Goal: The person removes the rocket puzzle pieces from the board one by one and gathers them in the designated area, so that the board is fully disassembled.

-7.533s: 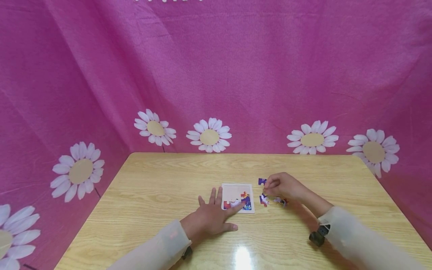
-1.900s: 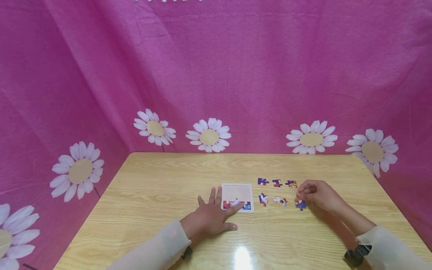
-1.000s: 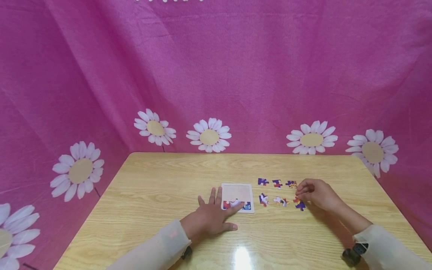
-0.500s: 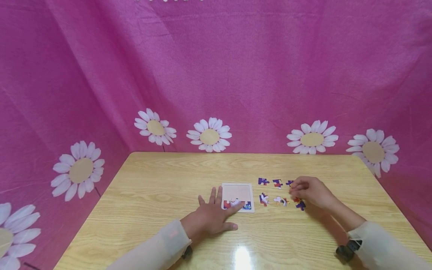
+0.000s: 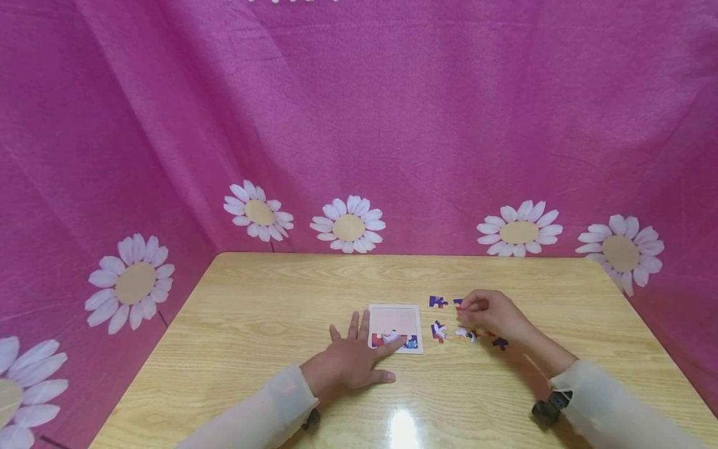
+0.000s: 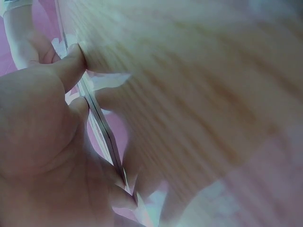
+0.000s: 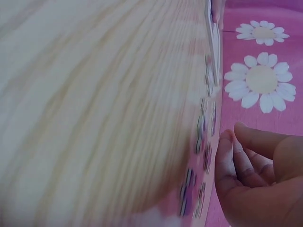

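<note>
My left hand (image 5: 350,365) lies with straight, spread fingers over the lower left corner of a white-framed puzzle board (image 5: 392,319). Along the board's bottom row sit picture puzzle pieces (image 5: 412,342), partly under a finger. To the right my right hand (image 5: 488,315) hovers above the loose pieces, its thumb and fingertips close together. In the right wrist view that hand (image 7: 258,177) shows loosely curled fingers with nothing between them. Under it, a purple puzzle piece (image 5: 500,343) and a white one (image 5: 464,333) are partly covered; the upper right piece is hidden in the head view.
Loose puzzle pieces lie in two rows right of the board, among them a purple piece (image 5: 437,302) and a white-and-purple one (image 5: 439,332). The wooden table (image 5: 269,299) meets a pink cloth (image 5: 415,156) with daisies at the back and sides.
Since the oldest frame, puzzle pieces have left the board and joined the rows. Over the last second my right hand has moved left across the pieces; my left hand has stayed still.
</note>
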`<state>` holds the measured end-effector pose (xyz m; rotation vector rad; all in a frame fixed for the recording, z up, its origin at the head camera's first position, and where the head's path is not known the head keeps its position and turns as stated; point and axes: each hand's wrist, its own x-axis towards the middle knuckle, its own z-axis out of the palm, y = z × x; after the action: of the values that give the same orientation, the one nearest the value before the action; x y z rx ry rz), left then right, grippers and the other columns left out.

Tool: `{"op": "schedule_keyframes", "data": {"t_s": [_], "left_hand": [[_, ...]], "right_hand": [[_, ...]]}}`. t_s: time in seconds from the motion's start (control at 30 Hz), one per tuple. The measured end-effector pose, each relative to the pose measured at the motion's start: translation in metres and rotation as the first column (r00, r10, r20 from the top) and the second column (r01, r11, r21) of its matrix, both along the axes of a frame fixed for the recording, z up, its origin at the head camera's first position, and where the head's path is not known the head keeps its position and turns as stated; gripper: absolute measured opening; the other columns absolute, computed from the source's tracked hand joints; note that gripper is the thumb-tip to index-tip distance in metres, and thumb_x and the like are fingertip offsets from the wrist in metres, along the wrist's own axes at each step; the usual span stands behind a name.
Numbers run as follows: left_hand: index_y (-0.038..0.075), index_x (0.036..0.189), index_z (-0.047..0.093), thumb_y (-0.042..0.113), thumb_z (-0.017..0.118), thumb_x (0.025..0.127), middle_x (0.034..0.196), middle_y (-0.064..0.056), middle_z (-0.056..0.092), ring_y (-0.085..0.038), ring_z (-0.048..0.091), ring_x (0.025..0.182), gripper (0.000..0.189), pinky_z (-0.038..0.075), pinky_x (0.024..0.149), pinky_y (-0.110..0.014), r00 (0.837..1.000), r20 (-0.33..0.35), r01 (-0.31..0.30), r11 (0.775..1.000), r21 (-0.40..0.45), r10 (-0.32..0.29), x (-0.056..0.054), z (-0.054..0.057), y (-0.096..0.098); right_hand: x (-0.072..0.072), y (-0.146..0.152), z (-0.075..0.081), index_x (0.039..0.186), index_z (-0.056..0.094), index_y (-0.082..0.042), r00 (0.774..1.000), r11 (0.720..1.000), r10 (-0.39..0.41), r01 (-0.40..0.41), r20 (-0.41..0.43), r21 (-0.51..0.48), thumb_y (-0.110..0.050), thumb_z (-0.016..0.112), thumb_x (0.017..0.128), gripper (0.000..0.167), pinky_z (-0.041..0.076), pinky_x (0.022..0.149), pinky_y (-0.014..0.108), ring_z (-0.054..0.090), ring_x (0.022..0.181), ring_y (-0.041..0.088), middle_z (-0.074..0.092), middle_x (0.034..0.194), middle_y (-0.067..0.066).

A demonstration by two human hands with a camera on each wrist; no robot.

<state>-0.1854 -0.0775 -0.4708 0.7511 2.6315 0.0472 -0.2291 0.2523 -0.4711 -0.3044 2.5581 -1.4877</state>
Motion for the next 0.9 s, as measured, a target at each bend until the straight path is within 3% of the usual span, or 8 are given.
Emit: {"op": "schedule_keyframes", "data": {"t_s": [0.5,0.9], "left_hand": [[0.065,0.156,0.010,0.077,0.043,0.095,0.169,-0.029,-0.004,-0.050,-0.004,0.156,0.071,0.017,0.107,-0.085,1.000,-0.014,-0.002,1.000,-0.006,0.002,0.002,0.004,0.001],[0.065,0.155,0.009,0.077,0.042,0.095,0.169,-0.030,-0.001,-0.050,-0.004,0.155,0.070,0.018,0.105,-0.086,1.000,-0.013,0.005,1.000,-0.010,-0.005,0.001,0.002,0.000]], "right_hand": [[-0.010,-0.042,0.000,0.102,0.070,0.003,1.000,0.999,0.021,-0.022,-0.006,-0.024,-0.004,0.074,0.093,0.011,0.056,0.070,0.028,0.069,0.083,0.017,0.076,0.095,0.015],[-0.017,-0.080,-0.002,0.102,0.069,0.006,0.995,0.992,0.099,-0.100,-0.011,-0.078,0.000,0.074,0.092,0.013,0.059,0.077,0.031,0.074,0.089,0.024,0.076,0.098,0.021]]}}
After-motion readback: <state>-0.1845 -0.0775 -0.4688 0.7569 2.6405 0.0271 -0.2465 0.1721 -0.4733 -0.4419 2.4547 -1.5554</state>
